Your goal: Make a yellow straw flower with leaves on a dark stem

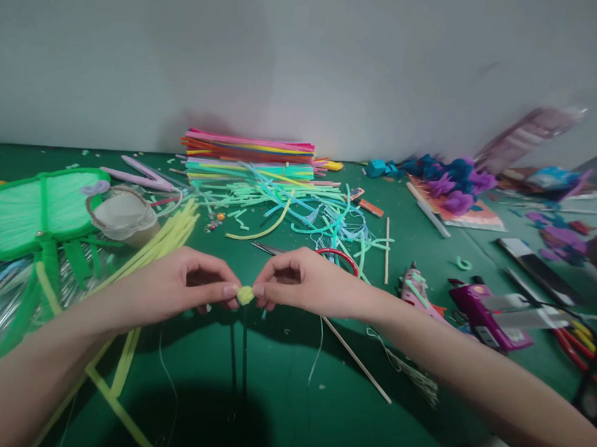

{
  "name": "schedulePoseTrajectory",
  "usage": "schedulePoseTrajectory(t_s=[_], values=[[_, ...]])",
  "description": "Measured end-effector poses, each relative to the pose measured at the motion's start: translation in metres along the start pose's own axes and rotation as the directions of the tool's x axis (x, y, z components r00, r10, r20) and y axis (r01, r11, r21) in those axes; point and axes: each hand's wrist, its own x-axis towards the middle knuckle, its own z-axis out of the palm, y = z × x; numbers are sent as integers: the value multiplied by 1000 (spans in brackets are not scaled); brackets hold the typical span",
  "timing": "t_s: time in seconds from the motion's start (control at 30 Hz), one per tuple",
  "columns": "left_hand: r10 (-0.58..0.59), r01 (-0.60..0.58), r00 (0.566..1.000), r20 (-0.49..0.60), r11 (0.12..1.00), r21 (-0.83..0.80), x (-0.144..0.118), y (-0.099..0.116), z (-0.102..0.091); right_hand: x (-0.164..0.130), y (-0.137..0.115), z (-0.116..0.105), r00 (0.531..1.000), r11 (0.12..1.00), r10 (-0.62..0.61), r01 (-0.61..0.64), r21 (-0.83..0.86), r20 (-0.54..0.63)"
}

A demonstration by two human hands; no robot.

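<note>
Between the fingertips of my left hand (175,290) and my right hand (308,281) is a small fuzzy yellow-green piece (245,295), like a rolled bit of pipe cleaner. Both hands pinch it, one from each side, above the green table (279,396). A thin dark line runs down below it; whether it is a cord or a shadow I cannot make out. Loose yellow pipe cleaners (178,234) lie behind and under my left forearm. Partly hidden behind my right hand are scissors with red handles (344,258). A thin wooden stick (361,365) lies below my right wrist.
Stacked colourful pipe cleaners (249,151) lie by the wall, with tangled turquoise ones (329,218) in front. At left are a green fuzzy shape (17,202) and a roll of tape (121,214). Purple flowers (460,202), a magenta glue gun (488,317) and a tassel (411,373) are at right.
</note>
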Motion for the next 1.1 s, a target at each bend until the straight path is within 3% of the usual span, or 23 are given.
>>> schedulePoseTrajectory(t_s=[0.17,0.6,0.83,1.1], values=[[-41,43,998,-55,998,42,-4,8,-3,1,2,1,1000,1000,-6,6,-4,0],[-28,28,1000,-9,990,139,-6,7,2,1,2,1,998,992,31,-38,119,61],[3,8,997,-80,991,131,-11,9,10,1,2,2,997,989,25,-35,142,72],[57,-4,974,-219,972,235,-15,11,23,3,3,3,997,988,60,-66,142,50]])
